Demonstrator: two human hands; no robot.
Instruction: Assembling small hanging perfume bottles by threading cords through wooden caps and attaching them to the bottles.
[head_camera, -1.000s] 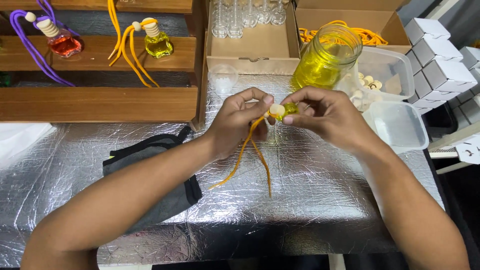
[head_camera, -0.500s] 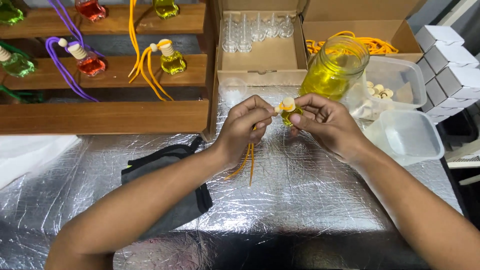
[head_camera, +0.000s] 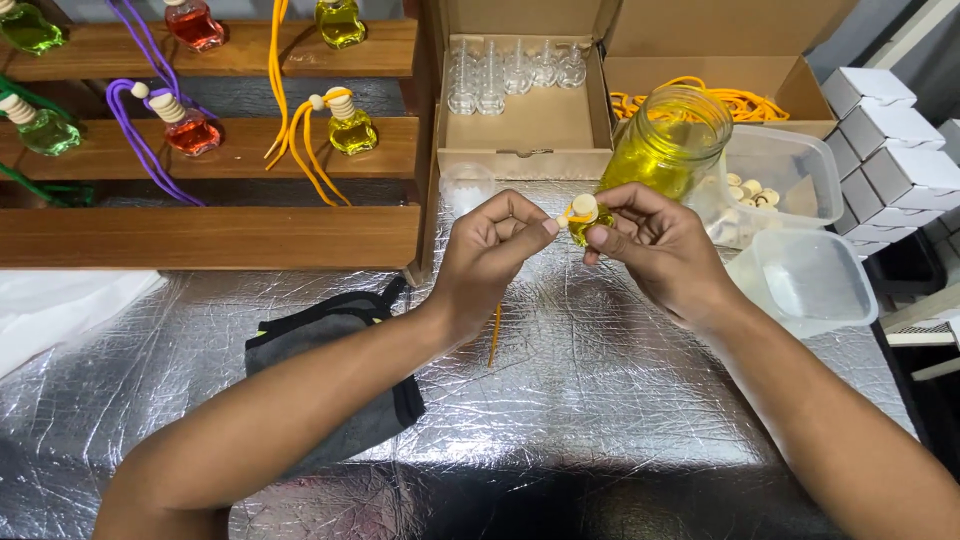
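Observation:
My right hand (head_camera: 655, 250) holds a small glass bottle of yellow liquid with a round wooden cap (head_camera: 583, 212) above the foil-covered table (head_camera: 600, 400). My left hand (head_camera: 492, 255) pinches the orange cord (head_camera: 494, 335) at the bottle's neck; the cord hangs down below that hand. Just behind the hands stands a glass jar of yellow liquid (head_camera: 665, 145). Most of the small bottle is hidden by my fingers.
Wooden shelves (head_camera: 210, 235) at the left carry finished small bottles with purple, orange and green cords. A cardboard box of empty glass bottles (head_camera: 520, 100), a box of orange cords (head_camera: 735, 100), plastic tubs of wooden caps (head_camera: 790, 180), small white boxes (head_camera: 890, 130) and a dark cloth (head_camera: 330, 340) surround the hands.
Both hands have lifted the small bottle a little and brought it nearer the jar. The cord has been drawn up, so less of it hangs below.

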